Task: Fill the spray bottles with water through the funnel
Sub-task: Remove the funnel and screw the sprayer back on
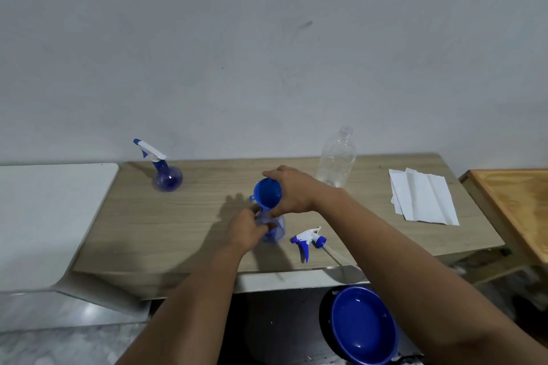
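Note:
On the wooden table (pixel 184 225) stands an open blue spray bottle (pixel 275 230) with its head off. My left hand (pixel 247 231) grips the bottle's body. A blue funnel (pixel 267 191) sits at the bottle's neck, and my right hand (pixel 292 190) holds the funnel by its rim. The removed white-and-blue spray head (pixel 310 238) with its tube lies on the table just right of the bottle. A second blue spray bottle (pixel 166 176), with its head on, stands at the back left. A clear plastic bottle (pixel 336 157) stands uncapped at the back right.
Folded white paper towels (pixel 422 198) lie on the table's right side. A blue bowl (pixel 363 324) sits below the table's front edge on a dark surface. A white surface (pixel 44 216) adjoins on the left, and an orange wooden table (pixel 517 204) on the right.

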The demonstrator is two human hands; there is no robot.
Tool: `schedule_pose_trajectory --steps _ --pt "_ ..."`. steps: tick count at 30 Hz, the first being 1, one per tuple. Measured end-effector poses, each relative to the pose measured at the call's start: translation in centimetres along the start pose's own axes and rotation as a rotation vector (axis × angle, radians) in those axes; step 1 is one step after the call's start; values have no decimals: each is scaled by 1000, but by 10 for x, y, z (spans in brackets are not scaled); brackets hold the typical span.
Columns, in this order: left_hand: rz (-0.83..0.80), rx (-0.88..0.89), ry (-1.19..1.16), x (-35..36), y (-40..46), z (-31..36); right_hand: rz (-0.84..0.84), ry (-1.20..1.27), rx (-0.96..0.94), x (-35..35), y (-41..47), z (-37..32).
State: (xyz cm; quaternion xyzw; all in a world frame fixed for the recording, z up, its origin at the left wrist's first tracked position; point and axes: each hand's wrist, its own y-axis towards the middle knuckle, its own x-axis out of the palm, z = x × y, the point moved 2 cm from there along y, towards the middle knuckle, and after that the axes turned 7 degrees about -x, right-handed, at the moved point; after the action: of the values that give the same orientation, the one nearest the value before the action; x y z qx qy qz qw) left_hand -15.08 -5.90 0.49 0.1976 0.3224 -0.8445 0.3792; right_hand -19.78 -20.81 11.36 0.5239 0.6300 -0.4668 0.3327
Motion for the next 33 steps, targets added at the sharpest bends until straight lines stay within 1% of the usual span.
schedule_pose_trajectory --steps 8,12,17,19,21,25,26,28,30,33 --pt "-8 -78 -23 0 -1 2 -113 -31 22 -10 12 -7" --pt "-24 -101 -52 -1 2 -3 -128 -38 15 -14 18 -12" --pt "-34 -93 -59 0 5 -5 -182 -166 11 -7 24 -17" --pt "-38 -84 -51 0 3 -1 -174 -205 14 -2 25 -16" --pt "-48 -83 -49 -1 1 2 -152 -183 24 -5 24 -13" --pt "-44 -56 -34 -4 2 1 -33 -18 93 -18 12 4" --pt "-45 -44 -33 -5 2 0 -2 70 115 -20 7 12" --pt "-47 -19 -47 -6 2 -1 67 345 160 -20 -5 26" --pt "-45 10 -77 -6 2 -3 172 579 206 -13 -18 40" --pt "-42 48 -110 -5 3 -5 342 705 306 6 -29 58"
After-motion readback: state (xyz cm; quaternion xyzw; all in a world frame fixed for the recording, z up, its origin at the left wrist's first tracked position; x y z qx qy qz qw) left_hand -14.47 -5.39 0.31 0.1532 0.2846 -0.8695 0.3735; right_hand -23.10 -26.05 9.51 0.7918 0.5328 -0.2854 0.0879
